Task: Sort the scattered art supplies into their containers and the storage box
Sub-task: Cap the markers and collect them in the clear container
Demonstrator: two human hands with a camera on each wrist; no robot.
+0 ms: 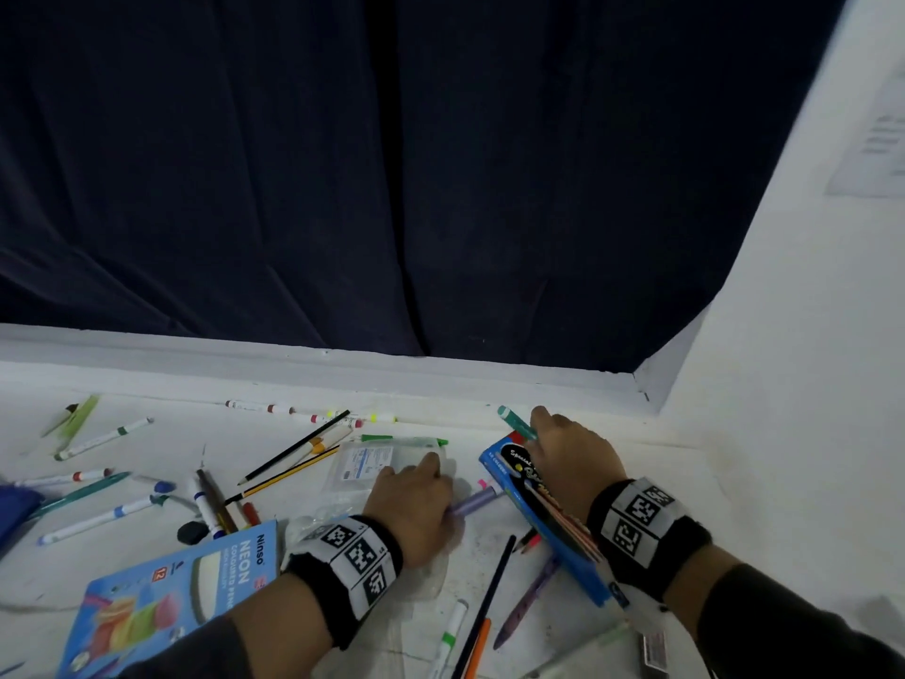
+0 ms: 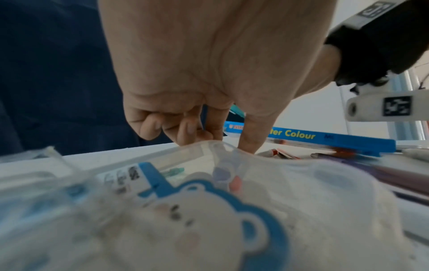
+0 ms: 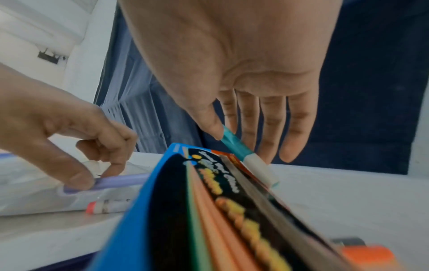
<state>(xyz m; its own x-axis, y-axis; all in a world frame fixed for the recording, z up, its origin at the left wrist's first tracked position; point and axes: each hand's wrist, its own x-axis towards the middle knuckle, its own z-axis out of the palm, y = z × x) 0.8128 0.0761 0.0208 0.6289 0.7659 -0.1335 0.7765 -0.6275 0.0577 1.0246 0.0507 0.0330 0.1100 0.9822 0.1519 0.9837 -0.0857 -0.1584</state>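
Observation:
My left hand (image 1: 436, 487) curls over the white table and pinches a purple marker (image 1: 472, 502) between thumb and fingers; the right wrist view shows that marker (image 3: 120, 181) lying low on a clear plastic pouch (image 3: 34, 192). My right hand (image 1: 543, 428) pinches a teal-capped marker (image 1: 516, 423) between thumb and index finger, the other fingers nearly straight. The teal marker (image 3: 234, 144) sits at the far end of a blue coloured-pencil box (image 3: 209, 210) that lies tilted under my right wrist. In the head view this box (image 1: 538, 512) runs diagonally beneath the hand.
A blue Neon pencil box (image 1: 186, 590) lies at front left. Markers (image 1: 107, 436), pencils (image 1: 294, 448) and a black eraser (image 1: 192, 531) are scattered over the table. A clear bear-print pouch (image 2: 209, 220) lies under my left wrist. A dark curtain (image 1: 392, 188) hangs behind; a white wall (image 1: 783, 335) stands right.

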